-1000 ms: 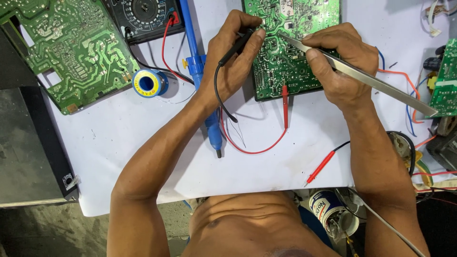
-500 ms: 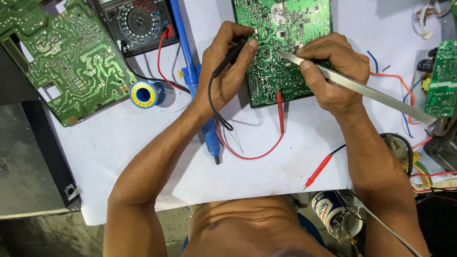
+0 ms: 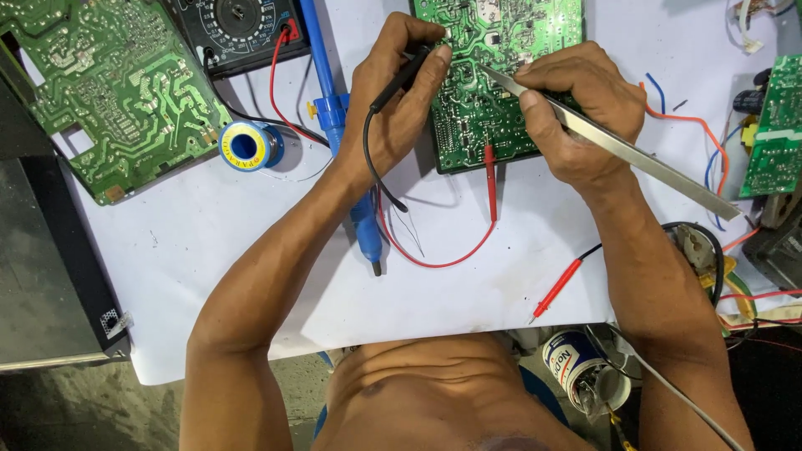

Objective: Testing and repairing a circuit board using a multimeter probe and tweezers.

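A green circuit board lies at the top middle of the white sheet. My left hand grips a black multimeter probe, its tip at the board's left edge. My right hand pinches long metal tweezers whose points touch the board's upper part. A red probe lies on the board's lower edge, its red lead curling down and back up to a black multimeter at the top left.
A larger green board lies at far left. A blue-and-yellow solder spool and a blue desoldering pump sit left of my left hand. A second red probe, a can, another board and tangled wires lie at the right.
The view has drifted slightly, so the boards sit a little lower and left. Both hands stay on the middle board with the probe and tweezers in nearly the same spots.
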